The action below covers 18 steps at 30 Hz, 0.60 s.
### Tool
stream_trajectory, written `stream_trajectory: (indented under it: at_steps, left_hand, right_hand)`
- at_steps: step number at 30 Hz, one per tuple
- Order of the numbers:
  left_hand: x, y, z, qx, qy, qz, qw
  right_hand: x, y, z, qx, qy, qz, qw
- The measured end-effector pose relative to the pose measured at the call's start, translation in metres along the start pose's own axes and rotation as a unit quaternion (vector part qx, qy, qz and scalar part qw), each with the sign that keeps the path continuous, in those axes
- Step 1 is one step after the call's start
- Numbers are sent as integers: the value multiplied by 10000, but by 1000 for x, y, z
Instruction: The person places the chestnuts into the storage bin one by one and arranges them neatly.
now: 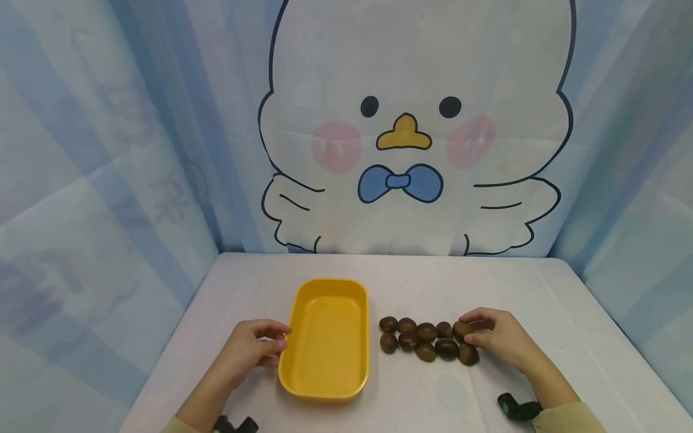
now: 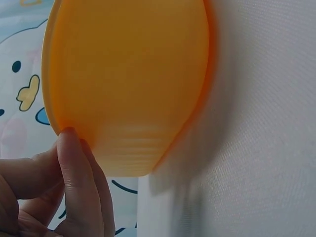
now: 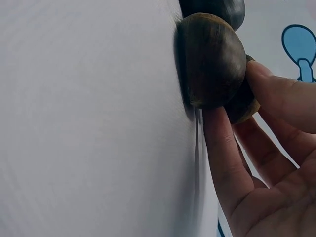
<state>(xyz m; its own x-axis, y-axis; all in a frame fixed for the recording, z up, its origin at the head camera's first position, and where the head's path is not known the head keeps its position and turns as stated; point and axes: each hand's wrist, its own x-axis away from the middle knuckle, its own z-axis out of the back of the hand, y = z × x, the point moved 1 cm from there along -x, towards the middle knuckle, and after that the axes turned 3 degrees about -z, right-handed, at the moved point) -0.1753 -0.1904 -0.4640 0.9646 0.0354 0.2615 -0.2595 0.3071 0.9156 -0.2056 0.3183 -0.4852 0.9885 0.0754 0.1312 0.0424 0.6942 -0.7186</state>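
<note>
A yellow plastic tray (image 1: 325,343) lies lengthwise on the table, with nothing in it. At its left side my left hand (image 1: 250,349) holds the rim with the fingertips; the left wrist view shows the fingers (image 2: 81,182) against the tray's outer wall (image 2: 133,74). Right of the tray, several glossy brown chestnuts (image 1: 426,332) lie in two rows. My right hand (image 1: 500,337) pinches the chestnut (image 1: 461,330) at the right end of the far row. In the right wrist view a nearer chestnut (image 3: 215,61) partly hides the pinched chestnut (image 3: 242,103).
A white cloth covers the table (image 1: 411,403). Behind it hangs a curtain (image 1: 406,222) with a cartoon bird, and blue-white curtains (image 1: 108,180) flank the sides. Black devices (image 1: 517,409) sit at both wrists.
</note>
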Motion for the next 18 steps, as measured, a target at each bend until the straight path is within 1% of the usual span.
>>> stream_trajectory:
  at_steps: [9,15,18]
  left_hand:
    - [-2,-3,0,60,-39,-32,10000]
    - [-2,-3,1,131,-62,-39,9999]
    - [-2,-3,1,180,-78,-51,9998]
  right_hand:
    - [1,-8,7,-187,59,73,9998]
    - [-4,-26,5,-361,-39,6,9993]
    - [-8,-37,2,-460,-50,136,9988]
